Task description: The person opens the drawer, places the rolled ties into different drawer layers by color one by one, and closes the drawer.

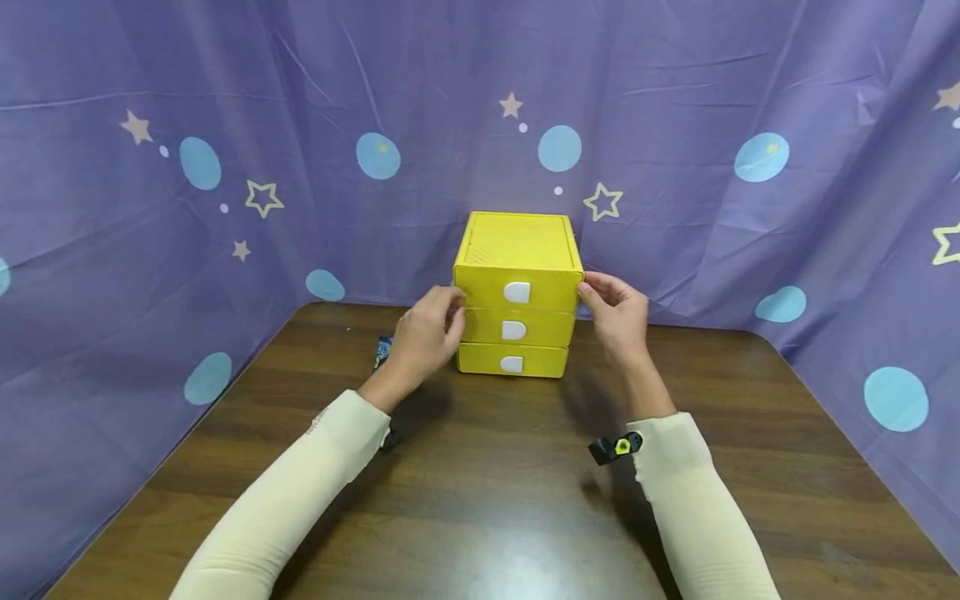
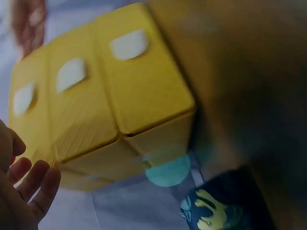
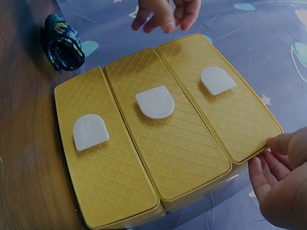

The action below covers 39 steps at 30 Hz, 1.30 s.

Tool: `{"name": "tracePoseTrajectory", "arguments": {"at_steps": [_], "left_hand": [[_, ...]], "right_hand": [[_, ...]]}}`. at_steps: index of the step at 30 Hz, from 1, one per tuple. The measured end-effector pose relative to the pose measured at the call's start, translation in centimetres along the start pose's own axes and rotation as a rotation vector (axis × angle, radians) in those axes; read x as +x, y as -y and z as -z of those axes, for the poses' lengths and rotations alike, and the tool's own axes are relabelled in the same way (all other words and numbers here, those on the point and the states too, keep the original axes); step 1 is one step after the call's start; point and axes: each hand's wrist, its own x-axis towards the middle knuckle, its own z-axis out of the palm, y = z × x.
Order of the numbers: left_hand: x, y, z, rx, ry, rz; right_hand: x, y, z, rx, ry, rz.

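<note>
A yellow three-drawer box [image 1: 517, 242] stands upright at the back of the table, each drawer front bearing a white rounded tab handle [image 3: 91, 132]. All three drawers are closed. My right hand [image 1: 618, 312] grips the top drawer's right edge, thumb at the front corner and fingers along the side, as the right wrist view [image 3: 283, 177] shows. My left hand [image 1: 427, 333] is by the box's upper left side, its fingers loosely bent and holding nothing. In the right wrist view a gap shows between the left hand [image 3: 165, 12] and the box.
To the left of the box lies a dark blue patterned cloth roll [image 3: 64, 43], partly hidden by the left hand in the head view. Purple curtain [image 1: 675, 100] with stars and dots hangs right behind and beside the brown wooden table [image 1: 480, 467].
</note>
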Motion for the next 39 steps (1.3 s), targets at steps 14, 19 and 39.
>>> {"name": "tracePoseTrajectory", "arguments": {"at_steps": [14, 19, 39], "left_hand": [[-1.5, -1.8, -2.3, 0.180, 0.330, -0.585], [-1.9, -2.3, -3.3, 0.254, 0.440, -0.669], [-2.5, -2.2, -7.7, 0.652, 0.673, -0.983]], "right_hand": [[0.4, 0.6, 0.1, -0.018, -0.007, -0.026], [0.3, 0.6, -0.1, -0.010, 0.005, -0.026], [-0.3, 0.8, 0.1, -0.049, 0.017, -0.060]]}}
